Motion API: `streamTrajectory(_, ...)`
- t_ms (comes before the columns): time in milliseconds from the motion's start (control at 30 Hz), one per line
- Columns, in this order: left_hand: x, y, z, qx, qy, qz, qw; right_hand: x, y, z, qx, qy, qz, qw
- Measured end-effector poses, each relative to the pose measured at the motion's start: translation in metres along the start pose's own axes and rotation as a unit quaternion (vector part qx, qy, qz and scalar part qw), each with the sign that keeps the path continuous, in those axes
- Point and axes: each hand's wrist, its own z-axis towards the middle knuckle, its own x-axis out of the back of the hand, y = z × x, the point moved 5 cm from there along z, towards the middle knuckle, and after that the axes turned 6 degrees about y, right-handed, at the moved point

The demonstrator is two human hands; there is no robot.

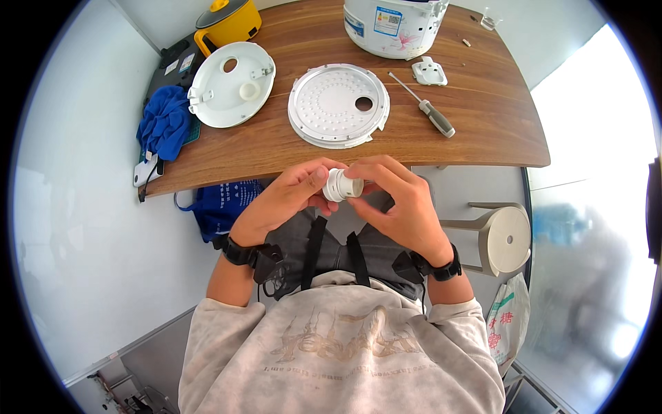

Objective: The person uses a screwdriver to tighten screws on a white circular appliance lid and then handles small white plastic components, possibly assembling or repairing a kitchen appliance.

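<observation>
Just in front of the table's near edge, a small white cylindrical plastic part point(340, 185) with a ribbed, stepped side is held between both hands. My left hand point(303, 186) grips its left end between thumb and fingers. From the right, my right hand point(394, 200) closes its thumb and fingers round the other, open end. Beyond the hands lies a round perforated inner lid point(324, 110) with one dark hole. To its left, a white outer lid point(215, 96) lies with its inside up, bearing a small round ring. A screwdriver point(429, 110) with a grey handle rests on the right.
At the back stand a white rice cooker body point(386, 27) and a yellow pot point(234, 26). A small white bracket point(429, 71) lies near the screwdriver. Blue cloth point(164, 123) sits at the table's left edge. A stool point(505, 239) stands on the right.
</observation>
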Motion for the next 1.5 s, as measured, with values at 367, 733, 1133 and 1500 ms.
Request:
streamTrajectory(367, -0.001, -0.002, 0.002, 0.005, -0.002, 0.021, 1.000, -0.001, 0.000, -0.002, 0.024, -0.015, -0.004, 1.000)
streamTrajectory(733, -0.005, 0.003, 0.000, 0.006, -0.018, -0.002, 1.000, 0.003, 0.009, 0.001, -0.094, 0.011, 0.045, 0.994)
streamTrajectory(1133, -0.005, 0.006, 0.002, 0.012, -0.028, 0.059, 0.998, 0.007, 0.016, 0.001, -0.100, 0.041, 0.073, 0.991)
streamTrajectory(1500, 0.004, -0.005, 0.002, 0.028, -0.033, 0.026, 0.999, 0.008, 0.015, 0.001, -0.123, 0.048, 0.075, 0.988)
